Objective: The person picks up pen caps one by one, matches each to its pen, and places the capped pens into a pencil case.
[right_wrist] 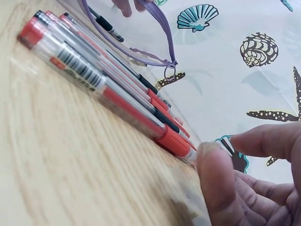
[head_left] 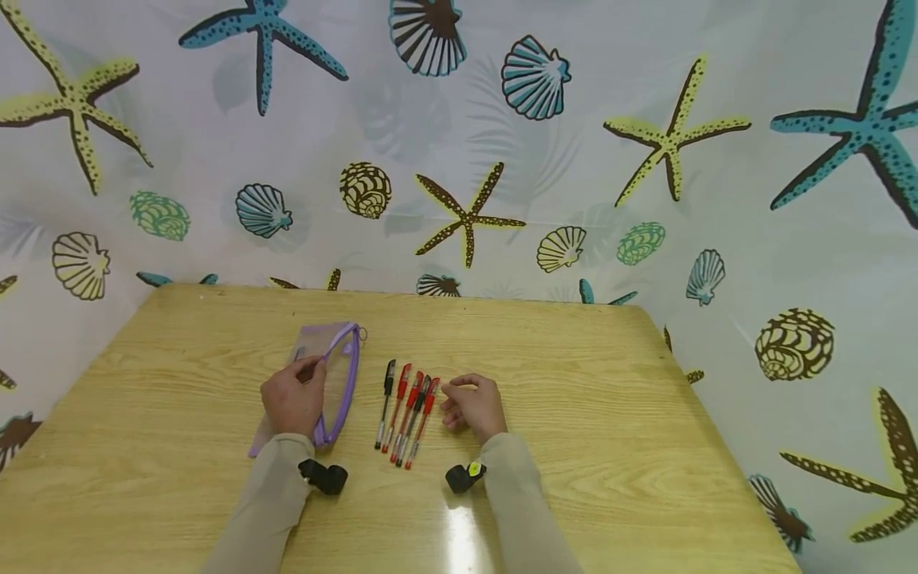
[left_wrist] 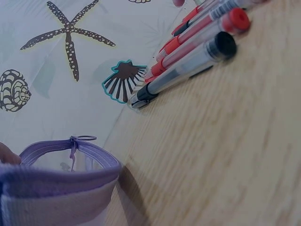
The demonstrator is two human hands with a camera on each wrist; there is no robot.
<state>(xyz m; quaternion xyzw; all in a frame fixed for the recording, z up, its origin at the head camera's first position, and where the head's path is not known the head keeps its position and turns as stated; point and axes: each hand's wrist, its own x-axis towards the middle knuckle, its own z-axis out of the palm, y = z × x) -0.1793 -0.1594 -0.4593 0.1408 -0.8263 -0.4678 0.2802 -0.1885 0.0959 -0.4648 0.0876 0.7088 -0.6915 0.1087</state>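
On the left, a clear pouch (head_left: 315,339) with a purple zip edge (head_left: 349,383) lies with its mouth spread. My left hand (head_left: 292,399) pinches one edge of that mouth between thumb and fingers. A black-capped pen (right_wrist: 106,24) shows inside the pouch in the right wrist view. Several gel pens, red and black, lie side by side between my hands. Closest to my right hand (head_left: 476,405) is a red pen (head_left: 428,401); the thumb and forefinger are apart, with nothing between them, beside its capped end. A black pen (head_left: 387,391) lies nearest the pouch.
A wooden table (head_left: 588,399) carries everything. Behind and beside it hangs a pale cloth (head_left: 502,151) printed with starfish and shells. A small black camera (head_left: 330,477) is strapped to the left wrist, another camera (head_left: 459,478) to the right.
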